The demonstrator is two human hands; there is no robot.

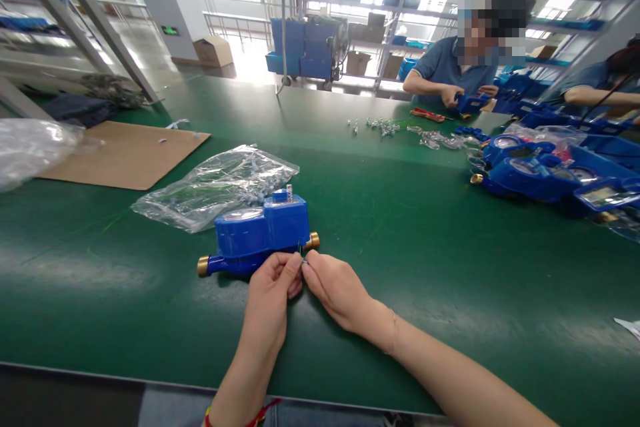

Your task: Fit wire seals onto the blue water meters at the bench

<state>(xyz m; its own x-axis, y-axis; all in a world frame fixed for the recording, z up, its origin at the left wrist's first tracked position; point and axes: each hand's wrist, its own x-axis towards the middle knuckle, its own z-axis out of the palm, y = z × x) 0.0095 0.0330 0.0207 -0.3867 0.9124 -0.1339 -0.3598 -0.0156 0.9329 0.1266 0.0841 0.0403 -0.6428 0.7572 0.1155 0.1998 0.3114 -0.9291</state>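
A blue water meter (265,230) with brass threaded ends lies on the green table in front of me. At its near right side both hands meet, fingertips almost touching. My left hand (275,283) is closed in a pinch on a thin wire (300,248) by the meter's right end. Pressed together too are the fingers of my right hand (335,283); a tiny greyish piece shows at their tips, too small to name. Just behind the meter rests a clear plastic bag (215,187) with small parts in it.
Brown cardboard (130,153) and another plastic bag (35,150) lie at the left. More blue meters (530,167) are piled at the right. Small clear parts (383,127) and red-handled pliers (427,115) lie at the far side, where a co-worker (445,67) handles a blue meter.
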